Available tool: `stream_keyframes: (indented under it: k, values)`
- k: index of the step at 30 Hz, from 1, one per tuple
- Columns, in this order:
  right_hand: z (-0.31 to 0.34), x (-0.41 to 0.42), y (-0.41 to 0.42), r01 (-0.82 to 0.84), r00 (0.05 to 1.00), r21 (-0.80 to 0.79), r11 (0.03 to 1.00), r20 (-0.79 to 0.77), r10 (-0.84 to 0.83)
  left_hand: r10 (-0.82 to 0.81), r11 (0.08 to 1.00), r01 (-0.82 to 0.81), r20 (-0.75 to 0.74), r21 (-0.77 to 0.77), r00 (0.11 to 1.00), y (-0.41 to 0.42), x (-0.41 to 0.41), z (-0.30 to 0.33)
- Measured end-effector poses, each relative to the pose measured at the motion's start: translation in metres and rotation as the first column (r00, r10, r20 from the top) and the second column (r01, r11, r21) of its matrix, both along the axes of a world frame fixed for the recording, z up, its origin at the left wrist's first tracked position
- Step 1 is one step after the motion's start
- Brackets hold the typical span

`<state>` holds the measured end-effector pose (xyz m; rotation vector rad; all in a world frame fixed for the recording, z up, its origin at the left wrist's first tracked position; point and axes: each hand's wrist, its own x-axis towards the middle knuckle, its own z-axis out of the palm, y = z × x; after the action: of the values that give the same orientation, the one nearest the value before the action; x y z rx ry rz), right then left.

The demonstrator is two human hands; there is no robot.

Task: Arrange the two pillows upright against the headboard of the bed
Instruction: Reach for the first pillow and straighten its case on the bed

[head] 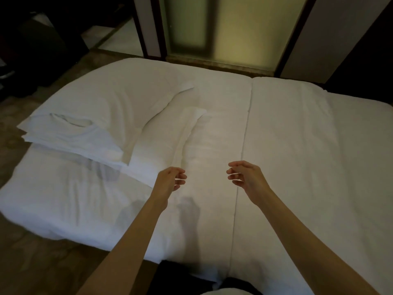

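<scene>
Two white pillows lie flat on the left part of the white bed (pixel 297 167). The upper pillow (pixel 106 111) rests partly on the lower pillow (pixel 165 143), whose right edge shows beside it. My left hand (pixel 170 179) hovers just right of the lower pillow's near corner, fingers loosely curled and apart, holding nothing. My right hand (pixel 244 175) hovers over the bed's middle near a seam in the cover, fingers apart and empty. No headboard is visible in this view.
A frosted glass door (pixel 223 28) with dark frames stands beyond the far edge of the bed. Brown floor (pixel 32 252) runs along the left side. Dark furniture (pixel 32 50) fills the far left corner.
</scene>
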<state>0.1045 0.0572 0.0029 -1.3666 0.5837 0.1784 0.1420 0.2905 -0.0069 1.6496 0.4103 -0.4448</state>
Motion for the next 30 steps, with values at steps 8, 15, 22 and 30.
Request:
stream_keyframes:
  k: [8, 15, 22, 30]
  values:
    - [-0.014, 0.088, 0.102, 0.015, 1.0, -0.018, 1.0, -0.016, -0.016, 0.031, 0.999, -0.031, 0.002, -0.011, 1.0, 0.104, 0.098, -0.016]
    - [-0.019, 0.175, 0.211, 0.079, 0.995, -0.021, 0.997, -0.063, -0.081, 0.194, 0.981, -0.194, -0.069, 0.0, 0.979, 0.235, 0.199, -0.032]
    - [-0.023, 0.24, 0.268, 0.089, 0.987, 0.019, 0.996, -0.139, -0.085, 0.299, 0.952, -0.304, 0.112, 0.025, 0.948, 0.313, 0.257, -0.031]
    - [-0.005, 0.305, 0.292, 0.08, 0.987, 0.019, 0.997, -0.142, -0.076, 0.107, 0.974, -0.186, 0.456, 0.132, 0.884, 0.327, 0.356, 0.007]
